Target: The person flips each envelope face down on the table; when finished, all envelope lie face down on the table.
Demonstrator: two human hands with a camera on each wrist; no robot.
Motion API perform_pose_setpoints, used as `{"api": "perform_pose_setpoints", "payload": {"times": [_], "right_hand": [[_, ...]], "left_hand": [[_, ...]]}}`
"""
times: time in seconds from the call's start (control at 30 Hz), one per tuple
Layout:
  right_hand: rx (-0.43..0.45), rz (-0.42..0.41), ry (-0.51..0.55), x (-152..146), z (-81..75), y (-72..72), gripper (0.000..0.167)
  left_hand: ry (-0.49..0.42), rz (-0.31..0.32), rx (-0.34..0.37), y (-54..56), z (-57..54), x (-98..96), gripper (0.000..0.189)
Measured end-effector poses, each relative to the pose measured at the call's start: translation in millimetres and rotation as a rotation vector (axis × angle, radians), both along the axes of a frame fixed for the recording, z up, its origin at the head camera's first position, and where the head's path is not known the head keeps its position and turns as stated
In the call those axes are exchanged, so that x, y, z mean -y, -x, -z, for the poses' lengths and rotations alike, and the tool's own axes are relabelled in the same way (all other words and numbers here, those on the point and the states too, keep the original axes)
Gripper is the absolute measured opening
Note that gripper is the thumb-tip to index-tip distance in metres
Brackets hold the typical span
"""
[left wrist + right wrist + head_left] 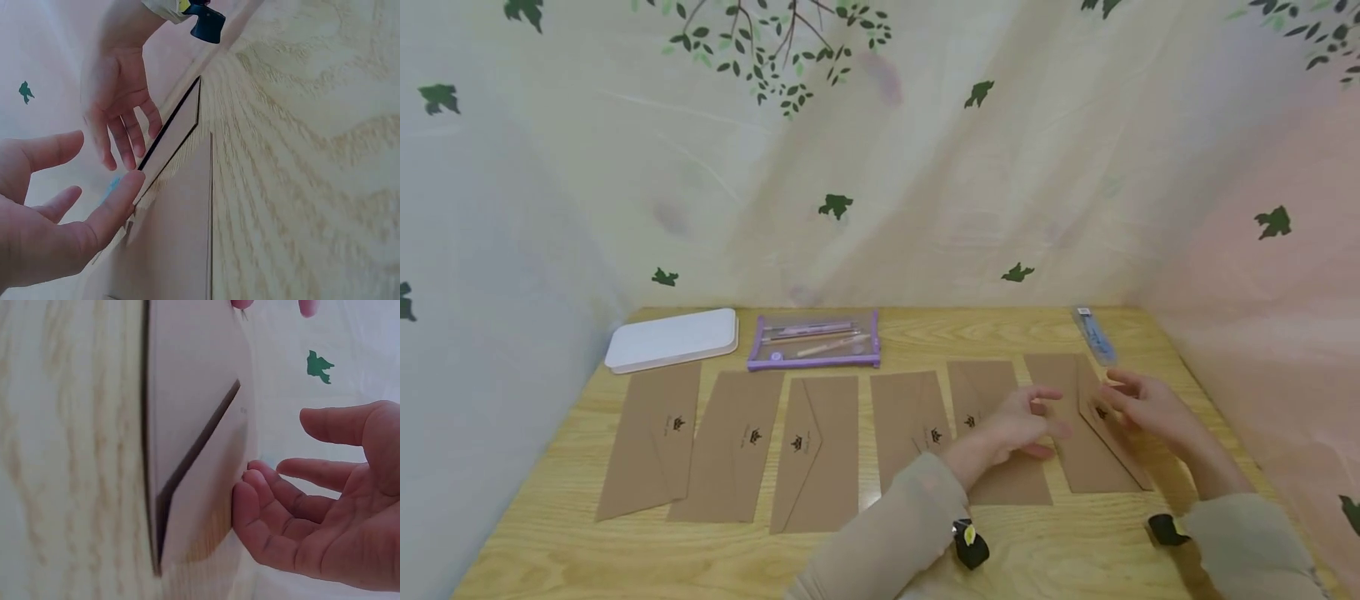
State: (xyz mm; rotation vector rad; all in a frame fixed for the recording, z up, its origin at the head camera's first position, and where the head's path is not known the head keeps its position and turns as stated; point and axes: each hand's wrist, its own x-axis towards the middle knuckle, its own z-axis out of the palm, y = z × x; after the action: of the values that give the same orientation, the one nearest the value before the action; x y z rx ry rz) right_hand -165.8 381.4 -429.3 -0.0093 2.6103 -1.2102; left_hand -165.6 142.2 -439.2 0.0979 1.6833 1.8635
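The rightmost brown envelope point(1090, 458) lies on the table between my two hands, and its pointed flap stands slightly raised. My right hand point(1150, 408) is at that envelope's right side; its fingertips point(245, 503) are loosely bent at the paper's edge and seem to touch it. My left hand point(1018, 423) hovers over the left part of the same envelope and the neighbouring envelope point(1011, 483). Its thumb and fingers are spread, with nothing between them. A dark crown print on the rightmost envelope is partly covered by the right fingers.
Several more brown envelopes point(816, 467) lie in a row to the left. Behind them are a white case point(673, 340) and a clear pencil pouch point(812, 325) with purple edging. A blue packaged item point(1097, 337) lies at the back right. Patterned cloth point(895, 167) surrounds the table.
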Motion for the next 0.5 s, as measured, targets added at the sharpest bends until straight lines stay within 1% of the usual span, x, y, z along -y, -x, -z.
{"api": "perform_pose_setpoints", "payload": {"times": [0.07,0.23,0.5], "right_hand": [[0.021,0.001,-0.004,0,-1.3,0.2,0.07],[0.057,-0.002,0.016,1,-0.8,2.1,0.071],[0.1,0.024,0.081,1,0.0,6.5,0.069]], "left_hand": [[-0.007,0.0,0.009,-1.9,-1.0,-1.0,0.046],[-0.034,-0.03,0.043,-5.5,-2.4,-3.2,0.043],[-0.042,-0.135,0.098,-9.7,-6.9,-15.2,0.043]]}}
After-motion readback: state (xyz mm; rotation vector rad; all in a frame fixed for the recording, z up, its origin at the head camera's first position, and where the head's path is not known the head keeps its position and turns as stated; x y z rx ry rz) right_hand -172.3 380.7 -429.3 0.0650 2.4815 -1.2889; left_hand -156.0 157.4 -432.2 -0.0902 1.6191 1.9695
